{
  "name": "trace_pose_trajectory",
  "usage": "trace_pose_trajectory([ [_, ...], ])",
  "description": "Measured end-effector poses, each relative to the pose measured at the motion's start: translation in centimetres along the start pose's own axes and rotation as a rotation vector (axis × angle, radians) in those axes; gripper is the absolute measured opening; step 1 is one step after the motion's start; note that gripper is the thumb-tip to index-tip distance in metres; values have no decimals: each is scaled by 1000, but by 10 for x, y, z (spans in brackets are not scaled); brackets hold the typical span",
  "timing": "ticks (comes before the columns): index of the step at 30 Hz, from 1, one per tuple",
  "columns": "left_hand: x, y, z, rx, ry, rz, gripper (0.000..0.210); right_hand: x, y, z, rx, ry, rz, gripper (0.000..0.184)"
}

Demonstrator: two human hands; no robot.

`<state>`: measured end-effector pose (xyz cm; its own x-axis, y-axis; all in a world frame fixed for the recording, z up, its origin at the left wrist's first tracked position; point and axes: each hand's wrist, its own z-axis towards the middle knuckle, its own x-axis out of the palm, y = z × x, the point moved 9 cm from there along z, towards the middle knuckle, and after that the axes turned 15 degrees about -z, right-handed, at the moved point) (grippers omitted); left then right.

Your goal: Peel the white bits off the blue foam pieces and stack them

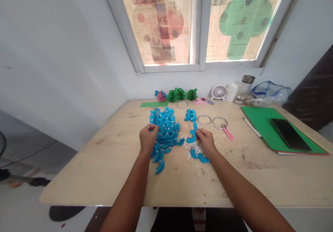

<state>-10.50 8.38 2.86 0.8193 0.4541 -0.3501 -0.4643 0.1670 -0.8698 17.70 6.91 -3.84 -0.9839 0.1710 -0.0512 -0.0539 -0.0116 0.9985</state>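
A heap of curved blue paper pieces (165, 124) with small white patches lies on the wooden table. My left hand (148, 137) is at the heap's left edge, thumb and fingers pinched; what they hold, if anything, I cannot make out. To the right, my right hand (206, 141) pinches a blue paper piece (193, 135) at its edge. Two more blue pieces (199, 155) lie just below that hand. A small folded blue cluster (190, 115) sits behind it. Tiny white scraps (194, 147) are scattered between the heap and my right hand.
Tape rolls (204, 124) and pink-handled scissors (229, 133) lie to the right. Green paper flowers (180, 94), a small fan (219, 92) and a bottle (244, 89) line the wall. A phone (290, 134) rests on a green folder (260, 115) beside a pen (252, 127).
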Motion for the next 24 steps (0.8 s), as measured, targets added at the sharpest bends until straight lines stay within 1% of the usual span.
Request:
trace_pose_trajectory([
  [2, 0, -5, -5, 23, -4, -3, 21, 1, 1, 0, -11, 10, 23, 22],
  [5, 12, -27, -19, 158, 35, 85, 18, 8, 1, 0, -5, 67, 109, 21],
  [7, 26, -46, -34, 294, 62, 134, 17, 15, 1, -2, 23, 128, 197, 21],
  [10, 53, -69, -58, 492, 161, 203, 16, 24, 4, -7, 65, 219, 341, 22],
  [13, 74, -83, -80, 651, 247, 243, 16, 26, 6, -9, 95, 273, 442, 20],
  [16, 85, -92, -94, 774, 290, 265, 18, 28, 7, -10, 112, 313, 480, 19],
  [20, 96, -96, -103, 859, 382, 259, 19, 30, 5, -11, 123, 351, 511, 21],
  [24, 101, -92, -102, 821, 444, 213, 18, 31, 5, -11, 129, 378, 511, 21],
])
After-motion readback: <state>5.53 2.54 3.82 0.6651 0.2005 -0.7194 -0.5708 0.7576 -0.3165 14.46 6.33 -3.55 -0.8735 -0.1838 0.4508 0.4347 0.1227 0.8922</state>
